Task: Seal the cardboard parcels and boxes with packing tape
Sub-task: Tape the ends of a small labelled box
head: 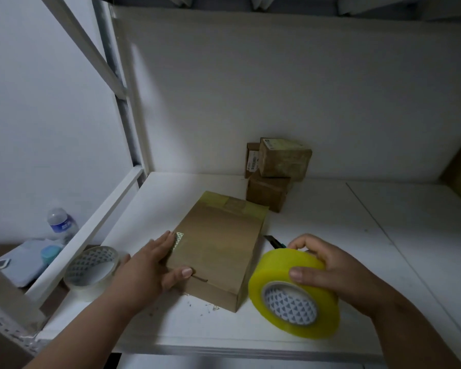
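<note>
A flat brown cardboard parcel (218,249) lies on the white shelf (357,235), with yellowish tape across its far end. My left hand (149,267) rests against the parcel's left side, fingers straight along the edge and thumb on its top. My right hand (328,267) grips a thick yellow roll of packing tape (290,294), which stands just right of the parcel's near corner. A nearly used-up clear tape roll (91,267) lies left of my left hand.
Three small cardboard boxes (280,169) are stacked against the back wall behind the parcel. A dark cutter (274,243) lies between parcel and yellow roll. A water bottle (60,222) and blue items sit beyond the shelf frame at left. Small scraps litter the shelf front.
</note>
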The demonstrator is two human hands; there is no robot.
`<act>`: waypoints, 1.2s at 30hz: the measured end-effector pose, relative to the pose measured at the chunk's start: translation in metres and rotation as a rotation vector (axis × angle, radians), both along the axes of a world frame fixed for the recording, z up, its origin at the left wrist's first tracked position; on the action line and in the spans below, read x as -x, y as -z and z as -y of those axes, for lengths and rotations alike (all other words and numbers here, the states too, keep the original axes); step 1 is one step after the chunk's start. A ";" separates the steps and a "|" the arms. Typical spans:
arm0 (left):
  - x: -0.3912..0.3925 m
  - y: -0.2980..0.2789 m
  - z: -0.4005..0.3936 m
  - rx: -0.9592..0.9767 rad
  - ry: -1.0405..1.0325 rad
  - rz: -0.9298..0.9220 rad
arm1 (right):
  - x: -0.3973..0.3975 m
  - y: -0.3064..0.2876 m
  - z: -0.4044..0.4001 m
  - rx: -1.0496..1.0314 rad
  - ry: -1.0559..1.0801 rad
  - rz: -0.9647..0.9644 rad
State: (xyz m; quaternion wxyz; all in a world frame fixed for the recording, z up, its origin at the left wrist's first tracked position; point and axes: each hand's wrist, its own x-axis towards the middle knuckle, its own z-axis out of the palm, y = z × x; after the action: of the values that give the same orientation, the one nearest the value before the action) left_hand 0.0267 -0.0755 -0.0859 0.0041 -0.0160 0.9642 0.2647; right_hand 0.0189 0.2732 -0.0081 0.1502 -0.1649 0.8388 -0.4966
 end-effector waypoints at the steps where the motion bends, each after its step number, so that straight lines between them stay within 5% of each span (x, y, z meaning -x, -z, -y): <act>1: 0.000 -0.003 -0.001 0.083 0.015 0.026 | 0.001 0.001 0.001 -0.015 0.010 -0.014; 4: 0.000 -0.017 -0.010 0.327 0.086 0.050 | 0.004 0.001 0.001 -0.072 0.014 -0.048; 11: -0.009 -0.013 -0.064 0.514 0.243 0.006 | 0.010 0.009 0.013 -0.098 0.055 -0.070; 23: -0.011 0.010 -0.090 0.469 0.215 -0.332 | 0.000 0.013 0.002 0.075 -0.006 0.065; 28: -0.008 -0.003 -0.080 0.324 0.145 -0.270 | -0.003 0.020 -0.012 0.148 -0.123 0.183; 36: -0.002 -0.037 -0.062 -0.201 -0.021 -0.254 | 0.010 -0.030 0.035 0.336 0.061 -0.146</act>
State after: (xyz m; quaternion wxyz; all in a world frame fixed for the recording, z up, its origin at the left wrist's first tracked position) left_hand 0.0289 -0.0135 -0.0489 -0.1190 0.0081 0.9255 0.3596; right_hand 0.0093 0.2386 0.0214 0.0439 -0.1978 0.7574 -0.6207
